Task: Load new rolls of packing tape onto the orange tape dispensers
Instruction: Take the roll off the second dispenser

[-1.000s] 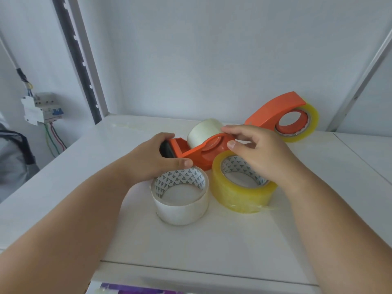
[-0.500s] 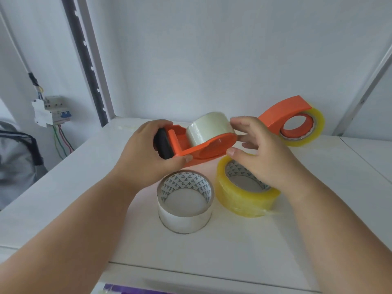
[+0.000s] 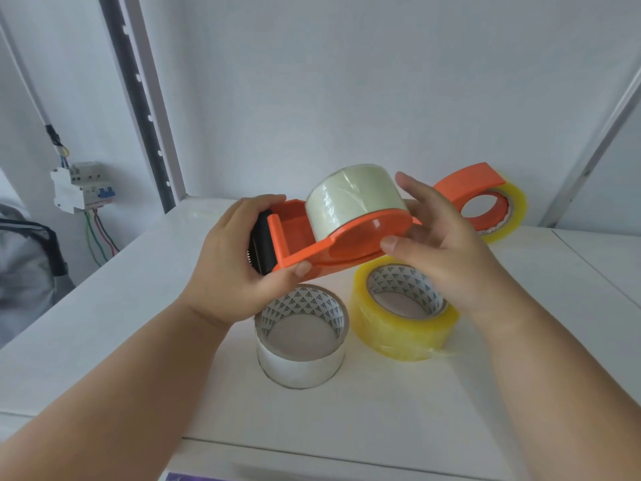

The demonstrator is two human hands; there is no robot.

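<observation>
My left hand (image 3: 239, 262) grips the cutter end of an orange tape dispenser (image 3: 322, 243), held above the white table (image 3: 121, 307). A pale roll of tape (image 3: 353, 199) sits in the dispenser. My right hand (image 3: 440, 244) holds the round end, thumb under the rim and fingers spread behind the roll. On the table below lie a white-sided roll (image 3: 301, 336) and a yellow roll (image 3: 402, 314), both flat with patterned cores up. A second orange dispenser (image 3: 468, 189) holding a yellow roll (image 3: 510, 216) stands at the back right.
A white wall rises right behind the table. A perforated metal upright (image 3: 145, 109) stands at the back left. An electrical breaker box (image 3: 81, 185) with coloured wires hangs on the left wall. A seam in the tabletop (image 3: 589, 258) runs along the right.
Both hands have lifted the orange dispenser with its pale roll up off the table and tilted it. My right hand's fingers have spread around the roll.
</observation>
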